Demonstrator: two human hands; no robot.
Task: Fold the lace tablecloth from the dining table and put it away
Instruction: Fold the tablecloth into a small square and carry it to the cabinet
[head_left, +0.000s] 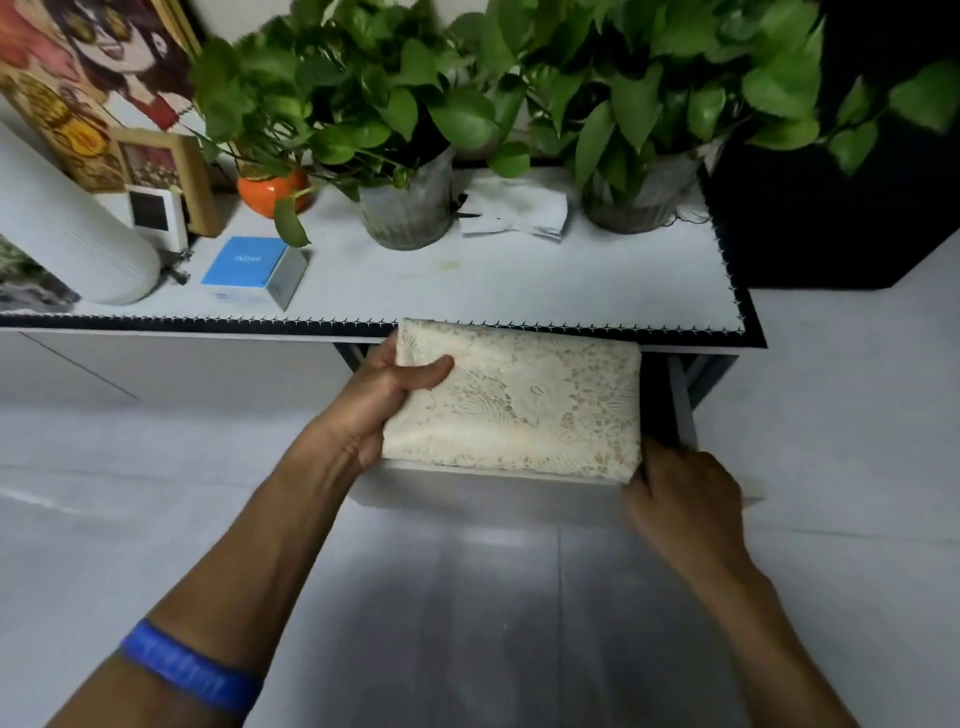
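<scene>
The cream lace tablecloth (524, 400) is folded into a thick rectangle and lies over the pulled-out white drawer (493, 488) of a low cabinet. My left hand (387, 400) grips the cloth's left edge, thumb on top and fingers underneath. My right hand (680, 493) is closed around the drawer's front right corner, beside the cloth's lower right corner. The drawer's inside is almost wholly hidden by the cloth.
The cabinet top (467, 280) above the drawer carries potted plants (405, 208), an orange pot (270, 192), a blue and white box (254, 270), a white cylinder (67, 234), picture frames and papers. A black block (831, 208) stands at right. Grey floor lies below.
</scene>
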